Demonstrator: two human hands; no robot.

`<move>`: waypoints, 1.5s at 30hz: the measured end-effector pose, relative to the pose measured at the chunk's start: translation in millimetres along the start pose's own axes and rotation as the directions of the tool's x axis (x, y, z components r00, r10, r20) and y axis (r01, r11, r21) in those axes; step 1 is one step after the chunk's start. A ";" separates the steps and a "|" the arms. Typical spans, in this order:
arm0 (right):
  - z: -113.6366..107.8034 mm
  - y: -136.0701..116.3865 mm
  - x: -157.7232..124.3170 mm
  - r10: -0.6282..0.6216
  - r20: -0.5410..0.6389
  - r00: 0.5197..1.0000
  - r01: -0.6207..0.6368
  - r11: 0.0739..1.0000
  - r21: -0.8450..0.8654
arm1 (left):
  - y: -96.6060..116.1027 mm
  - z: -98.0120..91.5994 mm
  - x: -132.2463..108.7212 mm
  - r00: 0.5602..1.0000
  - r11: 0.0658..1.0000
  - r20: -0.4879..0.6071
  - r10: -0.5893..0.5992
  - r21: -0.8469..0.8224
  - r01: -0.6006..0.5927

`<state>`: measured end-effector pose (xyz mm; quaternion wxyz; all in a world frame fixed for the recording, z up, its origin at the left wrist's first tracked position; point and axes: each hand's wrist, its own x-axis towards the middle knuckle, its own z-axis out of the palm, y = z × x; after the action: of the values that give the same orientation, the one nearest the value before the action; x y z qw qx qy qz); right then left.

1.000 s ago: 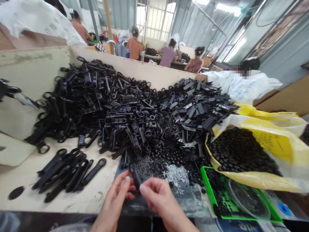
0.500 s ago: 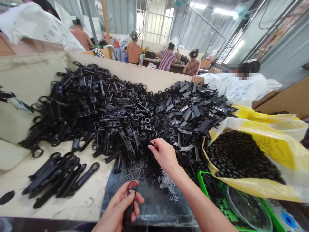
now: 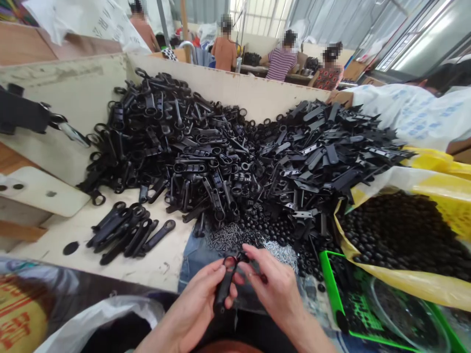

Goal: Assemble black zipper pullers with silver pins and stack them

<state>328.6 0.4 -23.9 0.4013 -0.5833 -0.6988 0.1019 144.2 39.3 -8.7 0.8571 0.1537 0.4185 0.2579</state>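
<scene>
My left hand grips a black plastic handle piece with a ring at its upper end, near the table's front edge. My right hand pinches a small black part against the ring end of that piece. Just beyond my fingers lie small metal screws and small black rings. A large heap of black plastic handle pieces fills the table behind them.
A row of assembled black pieces lies on the table at left. A yellow bag of small black beads sits at right above a green tray. A wooden wall backs the table. Several people work beyond it.
My right hand came back from the heap with a small part and now meets the piece in my left hand. The camera tipped down and shifted left.
</scene>
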 end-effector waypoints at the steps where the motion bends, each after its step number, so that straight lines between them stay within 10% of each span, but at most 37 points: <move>1: 3.1 -3.4 -3.4 -0.034 -0.016 0.999 0.034 0.999 -0.004 | -2.4 1.6 -0.2 1.000 1.000 -0.001 -0.001 -0.010 0.001; 7: 11.0 -19.8 -15.0 -0.085 0.008 0.996 0.084 0.994 0.070 | -12.8 2.8 -4.9 1.000 1.000 -0.011 0.007 -0.018 -0.007; 24: -5.3 -22.5 -25.2 0.293 0.088 0.952 -0.302 0.854 0.424 | -4.2 2.9 -23.4 0.996 0.996 0.061 -0.067 0.062 0.064; 45: -6.2 -18.3 -32.5 0.051 0.142 0.989 -0.081 0.974 0.214 | -16.0 -2.0 -27.4 1.000 0.948 0.009 0.018 0.316 -0.020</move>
<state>319.4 -36.2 -23.0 0.4112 -0.5501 -0.6892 0.2309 133.4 10.6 -0.1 0.8201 0.2940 0.4503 0.1954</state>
